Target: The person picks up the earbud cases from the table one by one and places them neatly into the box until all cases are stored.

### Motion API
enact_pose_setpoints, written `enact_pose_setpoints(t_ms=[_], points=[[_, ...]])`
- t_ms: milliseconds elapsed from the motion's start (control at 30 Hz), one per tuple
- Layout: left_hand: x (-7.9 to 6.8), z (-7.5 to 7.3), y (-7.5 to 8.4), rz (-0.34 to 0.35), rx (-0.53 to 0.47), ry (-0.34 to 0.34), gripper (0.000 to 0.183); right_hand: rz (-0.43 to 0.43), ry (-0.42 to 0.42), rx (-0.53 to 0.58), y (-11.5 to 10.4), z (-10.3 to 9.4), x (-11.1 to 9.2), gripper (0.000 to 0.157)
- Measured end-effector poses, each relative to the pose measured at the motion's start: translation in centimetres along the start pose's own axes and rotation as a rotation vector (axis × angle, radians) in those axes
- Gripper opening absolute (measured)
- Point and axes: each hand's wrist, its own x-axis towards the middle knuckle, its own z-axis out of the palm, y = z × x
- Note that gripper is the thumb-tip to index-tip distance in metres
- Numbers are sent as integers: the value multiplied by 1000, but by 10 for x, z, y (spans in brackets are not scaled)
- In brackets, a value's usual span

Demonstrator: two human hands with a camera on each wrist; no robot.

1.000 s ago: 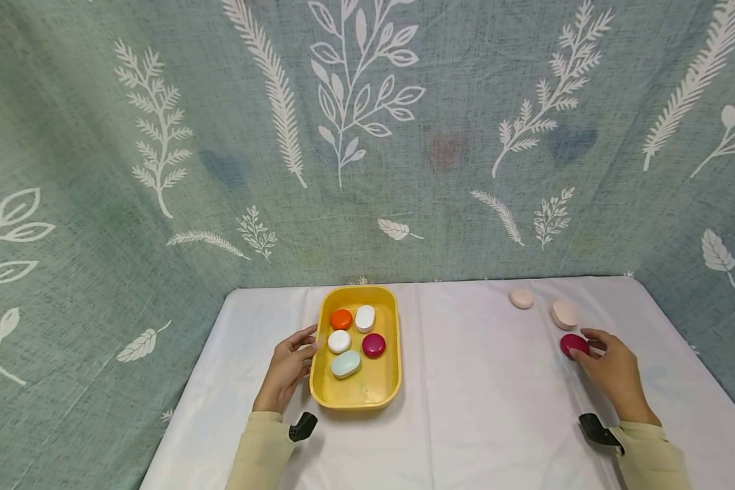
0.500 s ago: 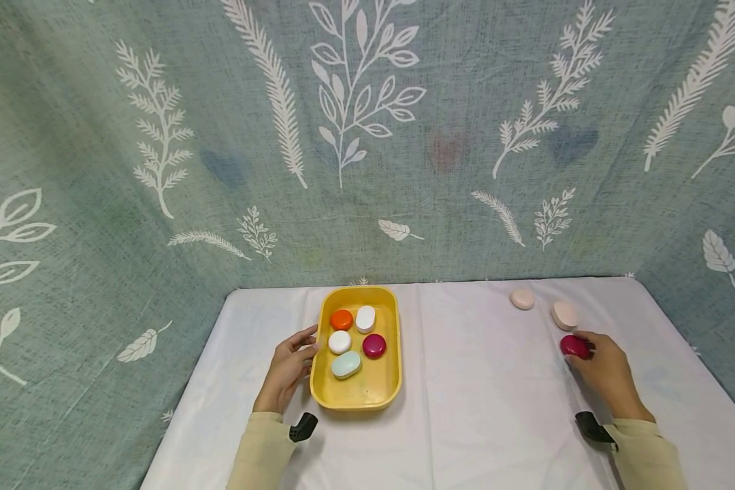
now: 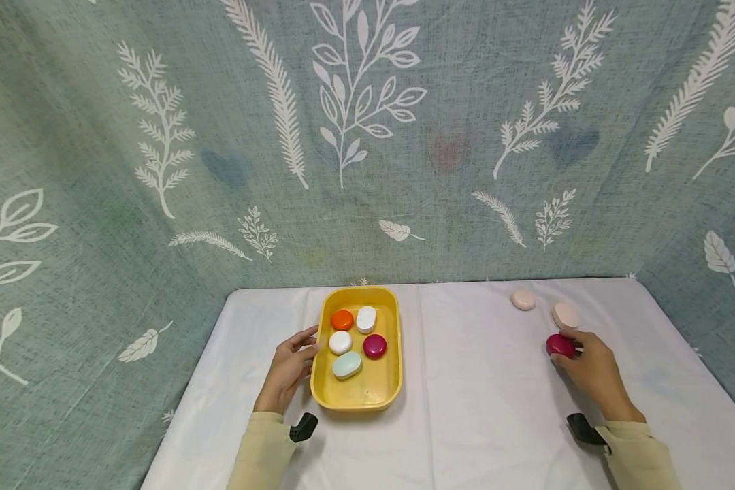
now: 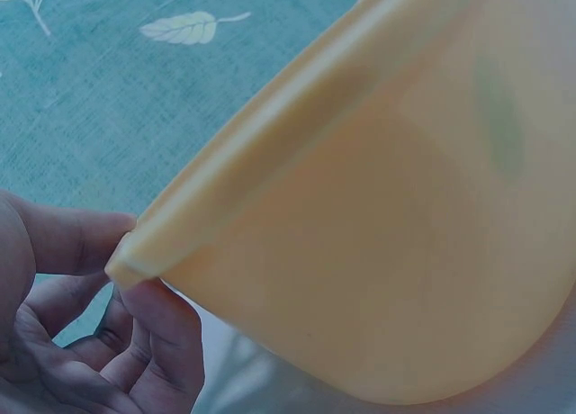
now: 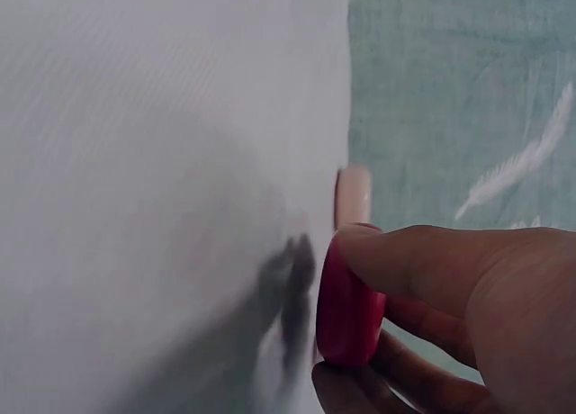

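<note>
My right hand (image 3: 590, 368) pinches a round crimson soap bar (image 3: 560, 346) between thumb and fingers; in the right wrist view this soap (image 5: 349, 306) is held by its edges, with the hand's shadow on the cloth. At the left, my left hand (image 3: 286, 371) pinches the rim of a yellow plastic tray (image 3: 356, 401), thumb and finger on either side of the rim (image 4: 144, 252) in the left wrist view. Inside the tray lie an orange soap (image 3: 341, 320), a white oval soap (image 3: 366, 319), a white round soap (image 3: 340, 342), a crimson soap (image 3: 375, 346) and a pale green soap (image 3: 346, 365).
Two pale pink soaps, a smaller one (image 3: 523, 299) and a larger one (image 3: 565, 315), lie beyond my right hand. A white cloth (image 3: 478, 408) covers the table. A green leaf-patterned curtain (image 3: 367, 238) stands behind and along the sides.
My right hand has closed further on the crimson soap and moved it left, off its former spot beside the larger pale pink soap. The left hand and tray stay put.
</note>
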Motion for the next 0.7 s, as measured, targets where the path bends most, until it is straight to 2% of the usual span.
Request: enact_pose_setpoints(t_ms=[233, 467, 700], points=[[0, 0, 0, -2, 5, -4, 46, -136, 16, 21, -20, 7, 1, 54], [0, -1, 0, -6, 9, -3, 46, -254, 13, 93, -41, 19, 0, 50], [-1, 0, 2, -2, -2, -6, 46, -304, -7, 123, -63, 32, -1, 49]])
